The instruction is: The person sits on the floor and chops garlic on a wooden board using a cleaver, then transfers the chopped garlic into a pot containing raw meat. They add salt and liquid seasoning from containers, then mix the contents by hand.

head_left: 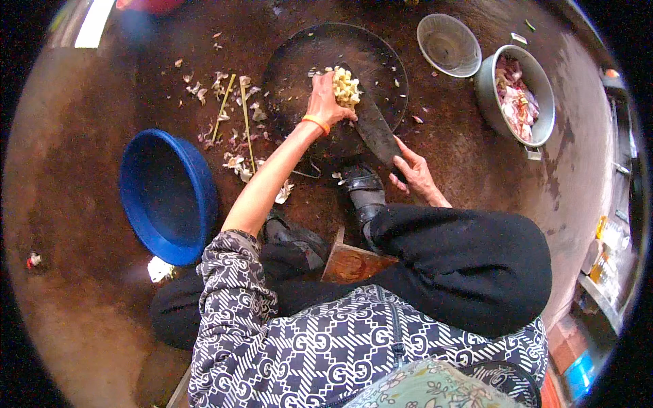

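Note:
A pile of pale chopped garlic point(347, 88) lies on the broad dark blade of a cleaver point(374, 126), above a dark round cutting board point(289, 71). Cupped around the pile's left side, my left hand point(325, 102) holds the pieces against the blade, its thumb reaching below them. It wears an orange wristband point(316, 123). My right hand point(416, 175) grips the cleaver at its near end; the handle is mostly hidden by the fingers. A few pale bits are scattered on the board.
Garlic skins point(235, 163) and two thin yellowish stalks point(245, 119) litter the floor left of the board. A blue basin point(129, 183) stands further left. At the far right are a clear bowl point(435, 30) and a metal pot point(488, 95) with reddish raw meat. My feet flank a small wooden stool point(354, 264).

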Motion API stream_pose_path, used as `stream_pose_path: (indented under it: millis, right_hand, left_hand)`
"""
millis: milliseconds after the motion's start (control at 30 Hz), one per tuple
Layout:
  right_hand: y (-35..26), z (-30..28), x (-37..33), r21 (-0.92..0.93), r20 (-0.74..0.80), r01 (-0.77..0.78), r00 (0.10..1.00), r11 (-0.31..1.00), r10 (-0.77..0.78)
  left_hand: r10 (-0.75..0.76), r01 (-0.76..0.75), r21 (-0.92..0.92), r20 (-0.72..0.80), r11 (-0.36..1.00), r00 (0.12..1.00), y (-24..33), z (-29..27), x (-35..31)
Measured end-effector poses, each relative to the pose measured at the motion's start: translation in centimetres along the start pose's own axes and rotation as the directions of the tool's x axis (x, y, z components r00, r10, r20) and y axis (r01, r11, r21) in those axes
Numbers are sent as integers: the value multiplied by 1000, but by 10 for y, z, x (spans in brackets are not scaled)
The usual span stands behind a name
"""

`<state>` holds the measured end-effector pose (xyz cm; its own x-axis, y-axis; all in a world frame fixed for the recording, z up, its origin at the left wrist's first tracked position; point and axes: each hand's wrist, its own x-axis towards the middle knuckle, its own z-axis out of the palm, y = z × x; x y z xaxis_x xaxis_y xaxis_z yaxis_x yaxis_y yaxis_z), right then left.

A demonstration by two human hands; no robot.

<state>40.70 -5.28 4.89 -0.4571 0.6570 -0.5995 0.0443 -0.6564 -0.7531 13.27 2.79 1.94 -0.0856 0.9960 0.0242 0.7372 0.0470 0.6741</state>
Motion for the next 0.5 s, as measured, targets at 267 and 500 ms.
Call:
stream_pose_path:
  millis: [267,500]
  right_hand:
    - [-37,-45,-64,163,-204,216,962,963,-181]
    - [-105,-133,-195,-181,-551,134,806,974,-214]
  left_hand:
    - [171,-162,-127,60,979,983,118,38,48]
    - [440,-325,-411,224,852,870,303,94,89]
